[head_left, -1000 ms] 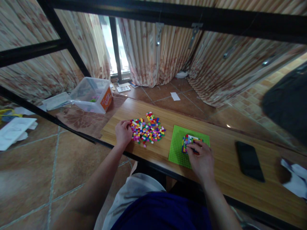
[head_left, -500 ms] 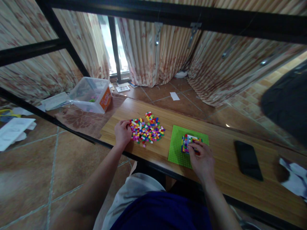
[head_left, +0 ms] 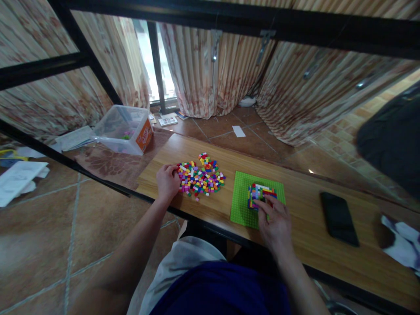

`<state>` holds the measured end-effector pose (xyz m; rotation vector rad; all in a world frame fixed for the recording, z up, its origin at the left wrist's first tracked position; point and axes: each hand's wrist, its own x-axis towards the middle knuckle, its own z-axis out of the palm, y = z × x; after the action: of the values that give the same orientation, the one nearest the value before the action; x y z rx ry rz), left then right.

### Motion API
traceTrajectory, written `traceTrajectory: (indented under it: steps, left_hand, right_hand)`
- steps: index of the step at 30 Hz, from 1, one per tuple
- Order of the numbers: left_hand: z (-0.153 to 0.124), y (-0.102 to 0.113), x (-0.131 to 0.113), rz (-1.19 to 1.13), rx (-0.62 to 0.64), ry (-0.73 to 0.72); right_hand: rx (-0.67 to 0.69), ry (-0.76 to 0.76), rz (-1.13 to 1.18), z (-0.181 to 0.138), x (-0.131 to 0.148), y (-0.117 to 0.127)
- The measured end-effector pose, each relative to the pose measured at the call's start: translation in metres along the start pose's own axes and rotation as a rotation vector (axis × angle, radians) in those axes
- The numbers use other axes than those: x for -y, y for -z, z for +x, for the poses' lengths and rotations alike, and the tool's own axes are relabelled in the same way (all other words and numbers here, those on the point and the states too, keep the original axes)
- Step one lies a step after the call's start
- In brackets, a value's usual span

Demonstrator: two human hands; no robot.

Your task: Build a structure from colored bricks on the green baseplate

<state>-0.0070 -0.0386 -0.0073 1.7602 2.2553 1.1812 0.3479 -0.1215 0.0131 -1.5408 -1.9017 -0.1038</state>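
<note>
A square structure of multicoloured toy bricks (head_left: 259, 189) stands on a green studded baseplate (head_left: 241, 210). My right hand (head_left: 274, 221) reaches over its near right side, thumb and forefinger apart at the bricks, and no brick shows between them. Part of the structure is hidden beneath these fingers. To the left, a loose pile of small coloured bricks (head_left: 201, 178) is spread on the table. At the pile's left edge rests my left hand (head_left: 167, 181), its fingers curled closed against the bricks. Whatever its fingertips may hold is too small to make out.
The wooden table (head_left: 305, 192) bears a black phone (head_left: 339, 218) and crumpled white paper (head_left: 402, 243) on the right. A clear plastic box (head_left: 123, 131) stands on the floor beyond the left end. Dark metal bars (head_left: 210, 13) cross in front of curtains.
My right hand has shifted slightly left and its thumb and forefinger have spread, exposing more of the structure. My left hand stays at the pile's edge.
</note>
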Motion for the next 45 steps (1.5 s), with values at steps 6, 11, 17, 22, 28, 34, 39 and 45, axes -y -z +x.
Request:
traceTrajectory:
  steps: [6,11,17,22,28,34,39,45]
  left_hand:
    - [0.0,0.0,0.0,-0.004,-0.004,-0.01]
    - [0.0,0.001,-0.001,0.004,0.008,-0.004]
    - [0.0,0.0,0.0,0.009,0.014,-0.015]
    - [-0.001,-0.001,0.001,-0.003,0.002,-0.017]
    - [-0.001,0.0,0.0,-0.002,0.003,-0.008]
    - [-0.001,0.0,-0.002,-0.006,0.004,-0.001]
    - [-0.002,0.002,-0.004,-0.01,0.021,0.013]
    - [-0.003,0.003,-0.005,-0.007,0.024,0.008]
  right_hand:
    - [-0.014,0.0,-0.04,-0.008,0.0,-0.003]
    - [-0.01,0.003,-0.059,-0.015,0.0,-0.006]
    - [0.0,0.014,-0.065,-0.017,-0.001,-0.006]
    - [-0.036,0.014,-0.022,-0.016,0.001,-0.006]
    - [-0.052,-0.028,0.009,-0.012,0.006,-0.004]
    - [-0.077,-0.062,-0.062,-0.011,0.029,0.001]
    - [0.054,0.034,0.075,-0.012,0.078,-0.018]
    - [0.235,0.084,0.241,-0.004,0.127,-0.054]
